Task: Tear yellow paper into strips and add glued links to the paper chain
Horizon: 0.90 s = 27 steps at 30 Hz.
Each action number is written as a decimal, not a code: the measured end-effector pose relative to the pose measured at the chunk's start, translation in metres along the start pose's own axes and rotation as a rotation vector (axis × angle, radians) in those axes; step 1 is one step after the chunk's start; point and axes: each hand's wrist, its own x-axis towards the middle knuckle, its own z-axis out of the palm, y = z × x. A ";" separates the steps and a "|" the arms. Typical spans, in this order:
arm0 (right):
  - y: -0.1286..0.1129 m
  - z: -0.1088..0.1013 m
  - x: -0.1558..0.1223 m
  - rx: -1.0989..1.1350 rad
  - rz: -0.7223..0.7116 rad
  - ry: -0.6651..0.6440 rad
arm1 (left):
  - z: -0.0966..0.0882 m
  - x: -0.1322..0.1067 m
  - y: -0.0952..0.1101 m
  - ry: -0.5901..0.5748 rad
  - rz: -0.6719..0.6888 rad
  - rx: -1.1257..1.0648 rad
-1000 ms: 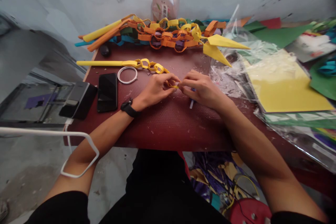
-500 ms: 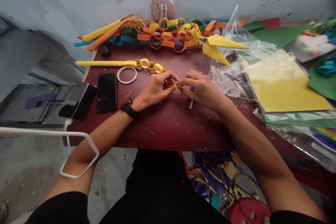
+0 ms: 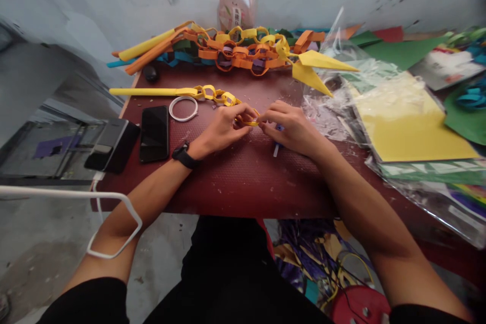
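My left hand (image 3: 230,124) and right hand (image 3: 286,122) meet above the middle of the tabletop (image 3: 228,182), with a small yellow loop (image 3: 250,123) between their fingertips. The left is half curled, thumb and forefinger bowed around the loop and seeming to hold it from its side; the right is pinched nearly closed at the loop's other edge, though my own fingers hide the exact contact. From the left hand the yellow chain (image 3: 227,97) runs back and away to a long yellow tube (image 3: 148,92), which pokes past the tabletop's left edge. I judge the step in hand to be working this 1 link at the chain's near end, likely shaping it or joining its ends. The next move, I'd say, calls for a steady left hold and a light, even pinch from the right, so the paper doesn't crease or spring apart. Under my right hand lies a small blue thing (image 3: 280,128), mostly covered, so I can't tell what it is. The white ring (image 3: 184,109) and phone (image 3: 154,134) sit left of my hands, well clear of the 2 thumbs.
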 end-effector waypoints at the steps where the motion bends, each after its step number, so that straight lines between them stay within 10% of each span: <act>1: 0.000 0.000 0.000 0.001 0.003 0.002 | 0.000 0.000 0.000 0.002 0.004 0.013; 27: 0.002 -0.002 -0.001 -0.034 -0.040 -0.083 | -0.001 -0.001 -0.003 0.025 0.104 0.225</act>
